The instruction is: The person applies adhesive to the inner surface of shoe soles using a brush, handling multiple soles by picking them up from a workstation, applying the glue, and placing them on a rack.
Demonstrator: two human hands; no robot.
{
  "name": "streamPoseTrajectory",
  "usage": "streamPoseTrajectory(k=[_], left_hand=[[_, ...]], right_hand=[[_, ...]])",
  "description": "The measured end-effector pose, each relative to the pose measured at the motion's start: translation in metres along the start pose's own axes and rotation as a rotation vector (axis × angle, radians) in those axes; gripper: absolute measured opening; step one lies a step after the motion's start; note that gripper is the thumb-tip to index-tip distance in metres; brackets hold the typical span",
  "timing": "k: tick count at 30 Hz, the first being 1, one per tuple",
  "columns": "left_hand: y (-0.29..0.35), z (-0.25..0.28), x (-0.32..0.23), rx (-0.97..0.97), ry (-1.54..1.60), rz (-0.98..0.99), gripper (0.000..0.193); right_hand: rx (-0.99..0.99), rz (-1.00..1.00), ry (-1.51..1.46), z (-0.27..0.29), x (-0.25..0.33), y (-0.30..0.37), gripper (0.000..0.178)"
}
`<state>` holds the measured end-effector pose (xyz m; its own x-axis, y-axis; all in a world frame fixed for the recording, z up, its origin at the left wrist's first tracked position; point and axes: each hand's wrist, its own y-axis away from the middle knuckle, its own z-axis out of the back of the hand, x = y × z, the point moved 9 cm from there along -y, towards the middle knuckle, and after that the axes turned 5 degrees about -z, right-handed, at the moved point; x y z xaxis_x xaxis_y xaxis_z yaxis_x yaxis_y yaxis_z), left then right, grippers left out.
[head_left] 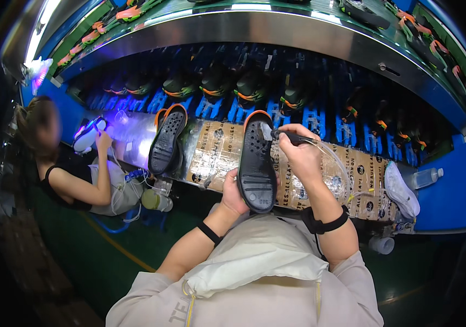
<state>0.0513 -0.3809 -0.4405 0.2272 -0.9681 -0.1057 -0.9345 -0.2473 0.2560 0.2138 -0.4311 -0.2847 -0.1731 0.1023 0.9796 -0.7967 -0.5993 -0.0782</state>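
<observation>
My left hand (pixel 233 194) grips a black shoe sole (pixel 258 182) along its left side near the heel end. The sole points away from me, its holed forefoot and ribbed heel facing up, with an orange rim at the toe. My right hand (pixel 305 159) is closed around the dark handle of a glue brush (pixel 293 138). Its pale bristle head meets the sole's right side near the toe. From the handle a clear tube (pixel 342 163) curves down to the right. Further left, a similar pair of black soles (pixel 166 143) rests on the bench.
The bench (pixel 214 147) is covered with printed brown tape. A white shoe piece (pixel 401 191) and a clear bottle (pixel 426 177) lie at the right. Black shoes on blue racks (pixel 252 87) line the back, below a conveyor (pixel 233 24). A co-worker (pixel 80 174) sits at the left.
</observation>
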Motion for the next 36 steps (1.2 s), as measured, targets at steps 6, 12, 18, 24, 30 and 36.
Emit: streamPoseTrajectory(k=[6, 12, 18, 24, 30, 36], left_hand=[[0.0, -0.041, 0.001, 0.144, -0.264, -0.155, 0.081], [-0.013, -0.029, -0.011, 0.027, -0.357, -0.319, 0.074], [-0.012, -0.041, -0.005, 0.154, -0.247, -0.234, 0.077], [0.004, -0.075, 0.014, 0.204, -0.282, -0.165, 0.078], [0.0, -0.074, -0.006, 0.239, -0.309, -0.236, 0.079], [0.0, -0.058, -0.007, 0.084, -0.351, -0.287, 0.083]], right_hand=[[-0.072, 0.194, 0.048, -0.012, 0.021, 0.009, 0.018], [0.384, 0.404, 0.475, -0.035, 0.051, 0.059, 0.016], [0.385, 0.272, 0.342, -0.01, 0.078, 0.055, 0.018], [-0.105, 0.529, 0.102, 0.009, 0.085, 0.03, 0.023], [0.205, 0.666, -0.009, -0.01, 0.082, 0.034, 0.03], [0.079, 0.786, 0.321, -0.016, 0.09, 0.05, 0.028]])
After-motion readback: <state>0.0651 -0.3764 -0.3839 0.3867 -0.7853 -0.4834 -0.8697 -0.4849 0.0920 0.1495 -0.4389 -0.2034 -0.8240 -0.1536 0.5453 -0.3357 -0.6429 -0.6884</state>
